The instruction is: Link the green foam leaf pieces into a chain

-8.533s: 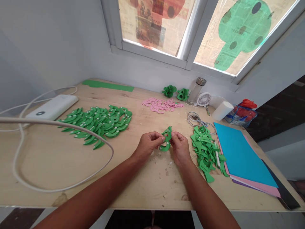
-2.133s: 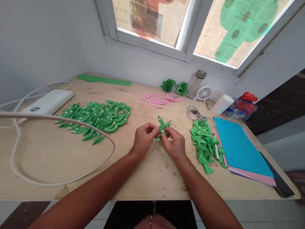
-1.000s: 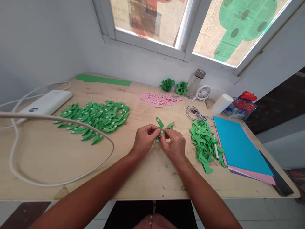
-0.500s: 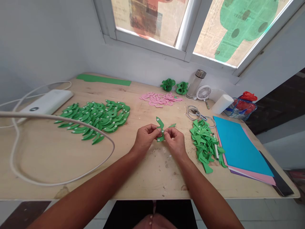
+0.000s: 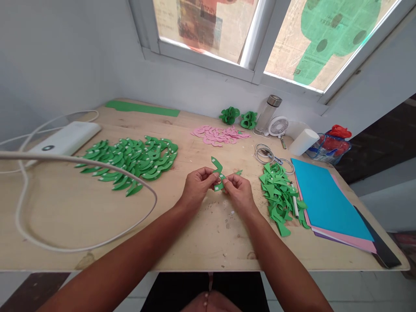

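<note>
Just above the table, at the middle of the view, both my hands pinch a curved green paper cutout (image 5: 218, 166) with small white squares on it. My left hand (image 5: 199, 185) is closed on its left side, thumb on top. Opposite it, my right hand (image 5: 239, 190) is closed on the right side, its fingertips close to the left thumb. A green pointed tip (image 5: 239, 172) shows beyond the right fingers; whether it belongs to the same cutout I cannot tell. To the left lies a heap of green cutouts (image 5: 130, 162) bearing white squares.
Green paper scraps (image 5: 276, 195) and a white pen (image 5: 295, 201) lie right, beside blue sheets (image 5: 328, 199). Tape rolls (image 5: 264, 154), pink cutouts (image 5: 221, 135), a bottle (image 5: 269, 115) and a small fan (image 5: 278, 126) stand behind. A white cable (image 5: 97, 250) loops from the power bank (image 5: 65, 141).
The green cutout has tilted slightly, its upper tip shifting left and up. My right fingers have moved a little over its edge; both hands keep their pinch.
</note>
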`<act>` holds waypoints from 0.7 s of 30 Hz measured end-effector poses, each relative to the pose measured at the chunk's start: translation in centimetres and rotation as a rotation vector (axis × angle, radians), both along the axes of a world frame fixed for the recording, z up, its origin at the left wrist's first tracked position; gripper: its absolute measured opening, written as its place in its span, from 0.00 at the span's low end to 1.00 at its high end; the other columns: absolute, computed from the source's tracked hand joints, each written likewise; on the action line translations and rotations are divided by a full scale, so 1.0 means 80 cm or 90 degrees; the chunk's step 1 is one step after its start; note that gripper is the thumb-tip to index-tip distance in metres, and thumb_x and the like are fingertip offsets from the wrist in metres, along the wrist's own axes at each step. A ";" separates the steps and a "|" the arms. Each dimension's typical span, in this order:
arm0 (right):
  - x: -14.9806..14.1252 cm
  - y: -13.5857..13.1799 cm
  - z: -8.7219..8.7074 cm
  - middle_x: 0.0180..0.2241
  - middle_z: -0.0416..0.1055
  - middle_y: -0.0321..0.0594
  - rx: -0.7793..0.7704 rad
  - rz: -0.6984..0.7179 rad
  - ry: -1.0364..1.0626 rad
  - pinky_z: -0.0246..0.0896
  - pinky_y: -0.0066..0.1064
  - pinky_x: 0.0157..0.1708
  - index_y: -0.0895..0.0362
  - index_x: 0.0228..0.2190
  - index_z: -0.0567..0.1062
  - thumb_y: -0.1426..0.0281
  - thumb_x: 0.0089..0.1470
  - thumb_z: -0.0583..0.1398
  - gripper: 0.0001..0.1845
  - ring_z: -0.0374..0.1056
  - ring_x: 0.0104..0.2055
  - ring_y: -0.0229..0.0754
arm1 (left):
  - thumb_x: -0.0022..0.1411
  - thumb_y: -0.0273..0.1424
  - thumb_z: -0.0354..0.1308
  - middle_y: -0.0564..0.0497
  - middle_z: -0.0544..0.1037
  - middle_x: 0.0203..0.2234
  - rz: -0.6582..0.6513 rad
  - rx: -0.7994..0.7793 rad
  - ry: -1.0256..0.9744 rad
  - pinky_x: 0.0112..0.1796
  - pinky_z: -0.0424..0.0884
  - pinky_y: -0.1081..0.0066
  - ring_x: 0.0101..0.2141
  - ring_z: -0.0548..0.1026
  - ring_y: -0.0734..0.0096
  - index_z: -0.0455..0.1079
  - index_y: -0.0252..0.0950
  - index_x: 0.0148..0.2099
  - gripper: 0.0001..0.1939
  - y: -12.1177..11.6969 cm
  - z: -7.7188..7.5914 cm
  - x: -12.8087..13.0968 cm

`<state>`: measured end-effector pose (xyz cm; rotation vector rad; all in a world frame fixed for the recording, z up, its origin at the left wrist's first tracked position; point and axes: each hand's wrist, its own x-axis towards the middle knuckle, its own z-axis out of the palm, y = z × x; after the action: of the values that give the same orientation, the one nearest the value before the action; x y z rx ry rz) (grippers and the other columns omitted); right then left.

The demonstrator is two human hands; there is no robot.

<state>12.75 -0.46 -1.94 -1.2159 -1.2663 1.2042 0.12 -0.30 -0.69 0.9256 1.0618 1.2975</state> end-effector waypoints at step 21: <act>0.000 -0.007 0.003 0.22 0.69 0.35 0.138 -0.069 -0.209 0.56 0.26 0.22 0.58 0.28 0.72 0.64 0.49 0.57 0.09 0.60 0.21 0.34 | 0.44 0.37 0.64 0.51 0.74 0.20 0.058 0.035 0.013 0.26 0.67 0.73 0.22 0.71 0.73 0.69 0.32 0.27 0.13 0.000 0.001 0.000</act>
<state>12.74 -1.03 -1.67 -1.3377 -1.5058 0.7860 0.08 -0.26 -0.58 0.9428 1.1003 1.4008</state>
